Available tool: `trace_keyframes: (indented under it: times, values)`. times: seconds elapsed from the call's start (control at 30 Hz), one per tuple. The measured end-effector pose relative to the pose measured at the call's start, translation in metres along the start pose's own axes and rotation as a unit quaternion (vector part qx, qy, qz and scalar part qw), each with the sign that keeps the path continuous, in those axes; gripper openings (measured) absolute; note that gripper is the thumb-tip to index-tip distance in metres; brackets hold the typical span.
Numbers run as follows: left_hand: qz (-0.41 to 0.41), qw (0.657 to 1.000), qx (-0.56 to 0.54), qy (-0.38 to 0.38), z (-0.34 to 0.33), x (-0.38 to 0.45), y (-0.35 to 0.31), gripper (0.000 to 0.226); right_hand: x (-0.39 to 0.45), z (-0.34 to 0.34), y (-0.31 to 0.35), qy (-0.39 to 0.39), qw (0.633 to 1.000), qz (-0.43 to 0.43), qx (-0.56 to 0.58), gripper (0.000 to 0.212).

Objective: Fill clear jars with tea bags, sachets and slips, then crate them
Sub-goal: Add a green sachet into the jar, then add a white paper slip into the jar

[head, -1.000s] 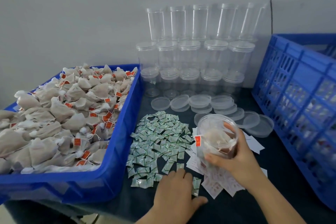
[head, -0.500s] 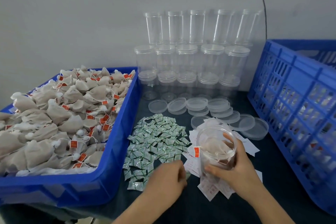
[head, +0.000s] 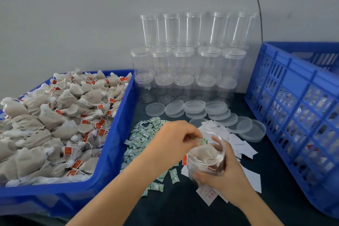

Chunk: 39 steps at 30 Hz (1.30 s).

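Left hand has risen from the sachets and pinches one sachet over the jar, gripped by right hand, near centre.

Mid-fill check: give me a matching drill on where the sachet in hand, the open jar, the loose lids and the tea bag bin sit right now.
Things:
1. green sachet
2. open jar
3. loose lids
4. tea bag bin

Places:
A. far left of the table
B. gripped by the right hand
C. pinched by the left hand over the jar mouth
D. flat before the stacked jars

Pairs: 1-C, 2-B, 3-D, 4-A
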<state>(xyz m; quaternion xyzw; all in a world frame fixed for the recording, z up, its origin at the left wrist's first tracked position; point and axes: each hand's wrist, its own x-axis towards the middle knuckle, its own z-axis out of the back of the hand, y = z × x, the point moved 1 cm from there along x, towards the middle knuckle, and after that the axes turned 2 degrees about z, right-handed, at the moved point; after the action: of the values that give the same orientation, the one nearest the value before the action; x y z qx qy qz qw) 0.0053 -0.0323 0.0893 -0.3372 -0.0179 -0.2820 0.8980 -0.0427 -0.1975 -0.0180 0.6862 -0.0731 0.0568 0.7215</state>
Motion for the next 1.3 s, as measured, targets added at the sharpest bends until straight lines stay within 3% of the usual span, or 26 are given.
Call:
trace_keyframes:
  times: [0.2,0.33,0.4,0.5,0.57,0.63,0.7,0.9,1.03,1.17,1.3]
  values:
    - [-0.024,0.997,0.072,0.003,-0.009,0.010,0.004,0.014,0.004,-0.005,0.001,-0.007,0.999,-0.008,0.042,0.106]
    - [-0.017,0.998,-0.005,-0.057,0.002,0.003,0.008,0.014,0.005,-0.005,0.001,-0.016,0.999,-0.011,0.042,0.106]
    - [0.022,0.998,-0.010,-0.057,0.006,-0.004,0.013,0.034,0.003,-0.002,0.003,-0.016,0.999,-0.011,0.032,0.105]
    - [0.123,0.991,0.003,0.059,0.006,-0.012,0.019,0.059,0.002,0.004,0.003,-0.023,0.999,-0.011,0.020,0.103]
    - [0.143,0.978,-0.074,0.136,0.001,-0.014,0.019,0.044,0.000,0.008,0.002,-0.031,0.999,-0.011,0.018,0.101]
    - [0.130,0.967,-0.162,0.149,-0.004,-0.009,0.013,0.024,-0.001,0.012,0.001,-0.040,0.999,-0.016,0.014,0.100]
    - [0.101,0.970,-0.180,0.124,-0.008,-0.001,0.004,0.015,-0.003,0.018,0.000,-0.062,0.998,-0.029,0.017,0.099]
    - [-0.025,0.999,-0.046,0.011,-0.025,0.024,-0.028,0.017,-0.012,0.048,0.004,-0.110,0.993,-0.032,0.000,0.097]
    - [-0.127,0.991,0.036,0.018,-0.048,0.039,-0.047,0.015,-0.021,0.063,0.004,-0.095,0.995,-0.015,-0.023,0.100]
    - [-0.149,0.988,0.041,0.005,-0.072,0.048,-0.051,0.030,-0.028,0.075,0.002,-0.114,0.992,-0.001,-0.048,0.096]
    - [-0.094,0.995,-0.011,-0.042,-0.079,0.044,-0.026,0.027,-0.039,0.091,-0.001,-0.155,0.986,-0.005,-0.065,0.092]
